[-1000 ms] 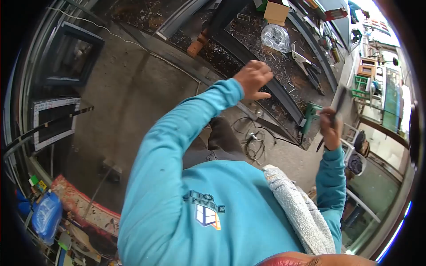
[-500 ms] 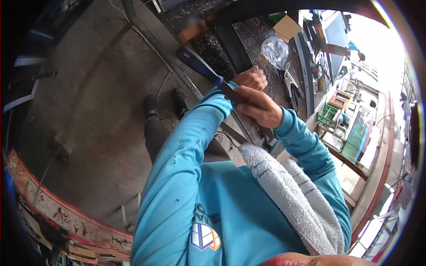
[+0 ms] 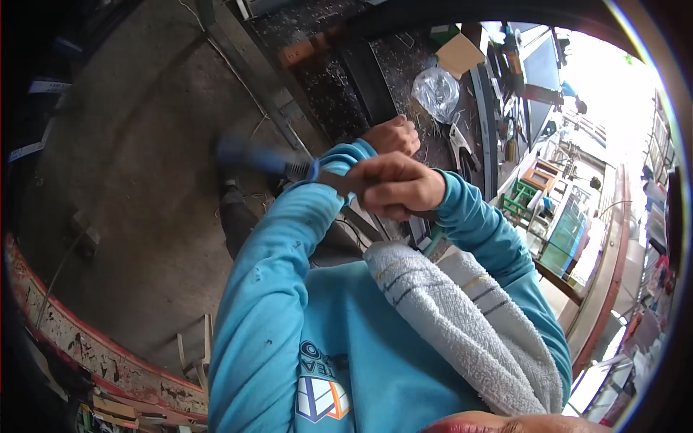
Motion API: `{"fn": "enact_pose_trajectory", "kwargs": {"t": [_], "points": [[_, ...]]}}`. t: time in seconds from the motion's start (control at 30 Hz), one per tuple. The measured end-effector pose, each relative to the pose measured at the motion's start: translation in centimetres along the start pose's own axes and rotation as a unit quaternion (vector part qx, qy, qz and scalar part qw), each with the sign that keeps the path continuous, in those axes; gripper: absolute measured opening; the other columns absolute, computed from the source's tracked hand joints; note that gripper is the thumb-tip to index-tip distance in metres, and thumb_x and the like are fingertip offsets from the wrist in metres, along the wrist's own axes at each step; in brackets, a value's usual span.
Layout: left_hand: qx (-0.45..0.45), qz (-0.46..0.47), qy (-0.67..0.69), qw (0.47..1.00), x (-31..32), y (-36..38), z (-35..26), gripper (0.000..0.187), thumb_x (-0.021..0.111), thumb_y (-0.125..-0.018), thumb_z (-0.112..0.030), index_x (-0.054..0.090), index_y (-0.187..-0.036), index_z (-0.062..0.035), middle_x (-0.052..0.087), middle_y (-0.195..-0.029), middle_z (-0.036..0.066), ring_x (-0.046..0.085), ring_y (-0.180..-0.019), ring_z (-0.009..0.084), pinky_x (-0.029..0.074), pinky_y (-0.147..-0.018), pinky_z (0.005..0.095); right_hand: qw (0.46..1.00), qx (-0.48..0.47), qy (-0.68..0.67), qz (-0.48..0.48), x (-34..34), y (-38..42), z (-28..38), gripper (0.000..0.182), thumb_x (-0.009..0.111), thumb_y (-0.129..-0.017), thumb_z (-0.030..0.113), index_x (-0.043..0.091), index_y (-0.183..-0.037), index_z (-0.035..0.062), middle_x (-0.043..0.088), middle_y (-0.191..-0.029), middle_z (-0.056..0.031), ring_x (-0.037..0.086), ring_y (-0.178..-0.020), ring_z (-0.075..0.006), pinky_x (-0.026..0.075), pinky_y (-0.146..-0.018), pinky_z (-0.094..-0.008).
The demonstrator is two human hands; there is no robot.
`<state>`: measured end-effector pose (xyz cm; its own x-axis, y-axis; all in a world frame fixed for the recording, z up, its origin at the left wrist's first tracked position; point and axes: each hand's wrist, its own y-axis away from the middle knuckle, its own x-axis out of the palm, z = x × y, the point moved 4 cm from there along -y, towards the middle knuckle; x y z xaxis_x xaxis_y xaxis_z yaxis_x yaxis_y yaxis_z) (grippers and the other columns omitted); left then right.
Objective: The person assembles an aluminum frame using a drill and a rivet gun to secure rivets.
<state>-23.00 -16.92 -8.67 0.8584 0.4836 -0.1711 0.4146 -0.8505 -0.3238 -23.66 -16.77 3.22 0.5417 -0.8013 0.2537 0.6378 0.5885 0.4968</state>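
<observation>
My right hand (image 3: pixel 401 185) is closed around the flat dark blade of a blue-handled tool (image 3: pixel 331 180). Its handle points left, blurred by motion, and the tool crosses over my left sleeve near the wrist. Just beyond it, my left hand (image 3: pixel 393 136) is closed with curled fingers at the near end of a dark metal bar (image 3: pixel 372 83) on the workbench (image 3: pixel 317 86). What lies inside the left fingers is hidden.
Metal shavings litter the bench, with a clear plastic bag (image 3: pixel 435 94), locking pliers (image 3: pixel 462 148) and a cardboard box (image 3: pixel 460 55) on the right. A steel frame rail (image 3: pixel 249 76) runs along the bench edge. A white towel (image 3: pixel 440 303) hangs over my chest.
The tool's handle has swung left and down, blurring. My right hand has shifted left and slightly down with the blade. My left hand sits slightly further left, and the whole view has shifted.
</observation>
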Motion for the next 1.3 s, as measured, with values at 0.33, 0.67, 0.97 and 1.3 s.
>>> {"fn": "enact_pose_trajectory", "kwargs": {"t": [0.33,0.67,0.97,1.3], "points": [[-0.099,0.012,-0.01,0.995,1.2,0.0,3.5,0.037,0.047,-0.096,-0.027,0.056,-0.125,-0.0059,0.057,-0.126,0.011,0.05,-0.123,0.0218,0.034,-0.106,0.0364,0.967,-0.13,0.179,-0.129,-5.4,0.4,-4.3,0.03,0.051,-0.094,0.019,0.057,-0.118,0.0003,0.063,-0.08,-0.0055,0.061,-0.068,-0.013,0.049,-0.057,-0.0286],[-0.123,0.189,-0.376,0.899,-1.2,-1.6,-2.5,0.04,0.062,-0.082,-0.036,0.068,-0.11,-0.0084,0.065,-0.117,0.013,0.057,-0.113,0.0279,0.036,-0.101,0.036,0.908,-0.002,-0.145,-0.393,-7.1,0.5,-5.1,0.035,0.056,-0.091,0.012,0.057,-0.124,-0.0005,0.065,-0.09,-0.0082,0.062,-0.079,-0.0106,0.05,-0.071,-0.026],[-0.081,0.129,-0.328,0.932,-0.8,-2.1,-1.6,0.043,0.07,-0.078,-0.042,0.067,-0.105,-0.0081,0.066,-0.102,0.004,0.059,-0.111,0.0235,0.036,-0.107,0.0461,0.954,0.018,-0.014,-0.3,-7.7,0.7,-2.1,0.034,0.056,-0.091,0.012,0.06,-0.121,-0.0021,0.065,-0.106,-0.0109,0.062,-0.096,-0.0165,0.047,-0.087,-0.026],[0.01,0.044,-0.1,0.994,1.7,0.0,4.5,0.073,0.064,-0.076,-0.058,0.056,-0.131,-0.0115,0.055,-0.13,0.014,0.046,-0.125,0.0272,0.028,-0.108,0.0424,0.973,-0.019,0.047,-0.225,-6.9,2.1,-4.4,0.029,0.057,-0.09,0.015,0.062,-0.115,-0.0001,0.065,-0.103,-0.0113,0.061,-0.092,-0.0187,0.048,-0.085,-0.0319]]}}
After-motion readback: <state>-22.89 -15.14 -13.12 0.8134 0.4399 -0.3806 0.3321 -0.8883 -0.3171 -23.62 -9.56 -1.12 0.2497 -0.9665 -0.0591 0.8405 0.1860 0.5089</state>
